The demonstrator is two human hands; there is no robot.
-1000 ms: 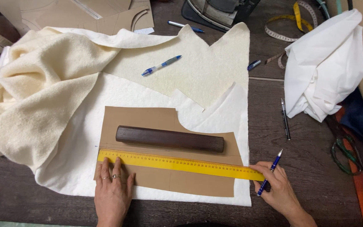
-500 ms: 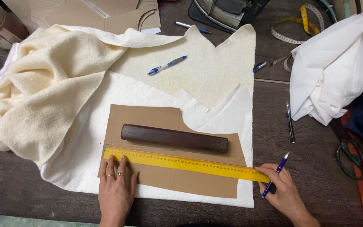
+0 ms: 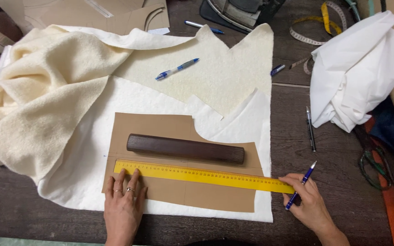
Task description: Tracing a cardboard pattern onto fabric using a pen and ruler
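A yellow ruler lies across a brown paper pattern piece that rests on white batting fabric. A dark brown bar-shaped weight sits on the pattern just above the ruler. My left hand, wearing rings, lies flat with its fingertips pressing the ruler's left end. My right hand grips a blue pen and touches the ruler's right end at the fabric's edge.
Cream fleece is bunched at the left. A blue-and-white pen lies on it. A crumpled white cloth, a dark pen, a measuring tape, scissors and more cardboard patterns are on the dark wooden table.
The view has shifted a little. Both hands stay on the ruler's ends; my right hand has crept slightly closer to the ruler's tip.
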